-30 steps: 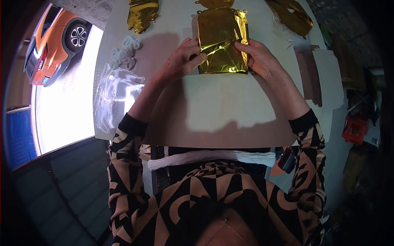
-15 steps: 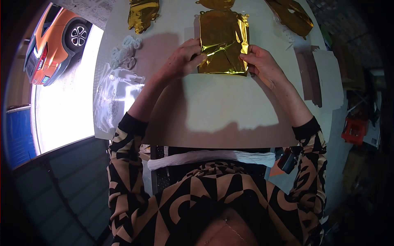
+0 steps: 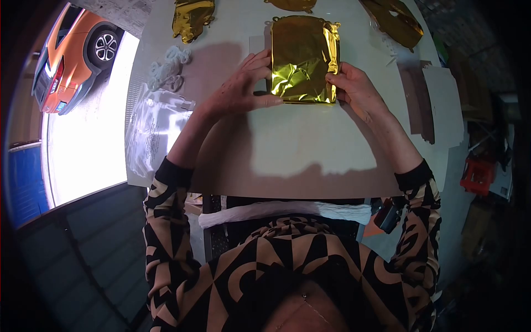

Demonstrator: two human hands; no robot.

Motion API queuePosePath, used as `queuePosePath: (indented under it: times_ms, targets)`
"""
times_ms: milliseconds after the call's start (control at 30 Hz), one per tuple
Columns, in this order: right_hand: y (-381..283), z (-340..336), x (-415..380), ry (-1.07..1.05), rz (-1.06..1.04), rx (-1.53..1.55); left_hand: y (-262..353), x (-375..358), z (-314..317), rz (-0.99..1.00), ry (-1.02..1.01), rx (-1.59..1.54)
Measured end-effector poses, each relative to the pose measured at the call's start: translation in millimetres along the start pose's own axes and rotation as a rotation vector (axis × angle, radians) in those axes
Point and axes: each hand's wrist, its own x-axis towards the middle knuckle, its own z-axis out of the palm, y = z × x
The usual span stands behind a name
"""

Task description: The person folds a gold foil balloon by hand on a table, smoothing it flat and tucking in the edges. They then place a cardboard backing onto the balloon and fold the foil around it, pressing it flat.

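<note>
I view remotely the crinkled, rectangular gold-foil piece (image 3: 298, 61), well in from the near edge of the table (image 3: 310, 144), long axis pointing away; right hand (image 3: 357, 89) pinching its right side, left hand (image 3: 239, 89) spread, thumb at its near-left corner.

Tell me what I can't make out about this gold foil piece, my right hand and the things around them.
In the head view:
Gold foil piece: its underside, facing away from the camera.
Right hand: some fingertips, hidden by the foil.
Far-centre foil: its far part, cut off by the top edge.
Clear plastic: its print, too small to read.
</note>
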Motion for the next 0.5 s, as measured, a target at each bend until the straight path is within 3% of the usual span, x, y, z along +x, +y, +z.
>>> queuePosePath:
  times_ms: [300, 500]
  targets:
    - [-6, 3, -2, -0.020, 0.016, -0.027, -6, -9, 8, -0.154, 0.027, 0.012]
    - [-19, -12, 5, -0.020, -0.204, 0.014, 3, -8, 6, -0.159, 0.034, -0.072]
